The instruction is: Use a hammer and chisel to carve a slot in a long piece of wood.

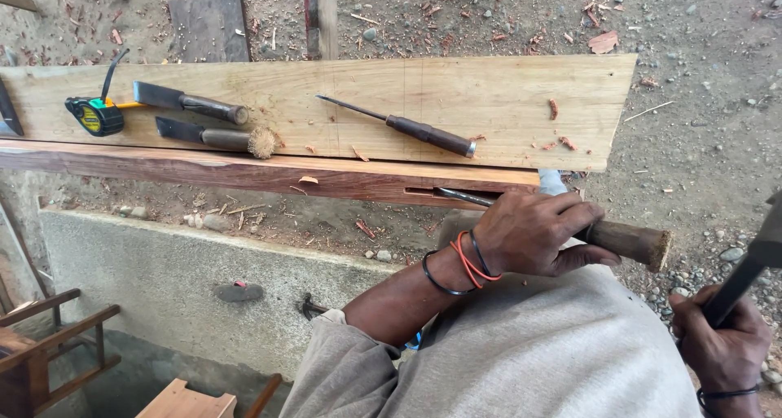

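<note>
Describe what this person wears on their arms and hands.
Both hands are bare. The left hand has thin bands on its wrist: black ones and an orange cord, with a grey sleeve pushed up to the elbow. The right hand shows one thin black wristband.

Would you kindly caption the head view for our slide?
Left hand sets a chisel into a reddish beam; right hand grips a hammer.

Grey sleeves and trousers fill the lower right; black and orange bands circle the left wrist.
</note>
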